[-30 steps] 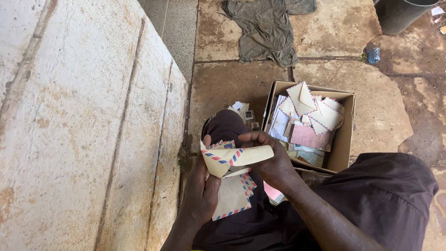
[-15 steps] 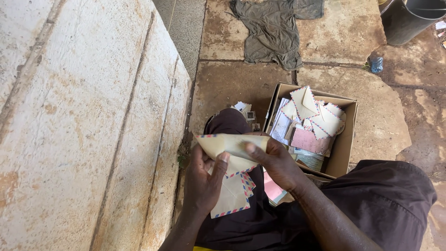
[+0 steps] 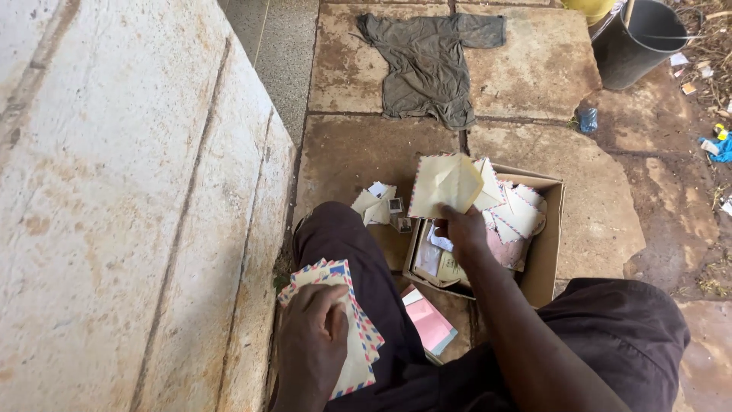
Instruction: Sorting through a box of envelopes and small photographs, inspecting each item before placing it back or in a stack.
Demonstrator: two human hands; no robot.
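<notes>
My right hand [image 3: 462,230] holds a cream envelope [image 3: 446,185] with a red-and-blue striped edge, raised over the cardboard box [image 3: 547,252]. The box is full of several more envelopes and papers. My left hand [image 3: 310,345] rests on a stack of striped-edge envelopes [image 3: 358,336] lying on my left thigh, fingers closed over the top one. A pink envelope [image 3: 431,323] lies on the ground between my legs.
A pale concrete wall [image 3: 130,191] fills the left side. A few folded papers and small cards [image 3: 379,206] lie on the stone paving left of the box. Farther off lie a grey shirt [image 3: 427,65], a dark bucket [image 3: 637,42], a small blue bottle [image 3: 587,120] and litter.
Both hands held one envelope together over my lap. Now my right hand has carried it forward over the box, while my left hand has dropped onto the stack on my thigh.
</notes>
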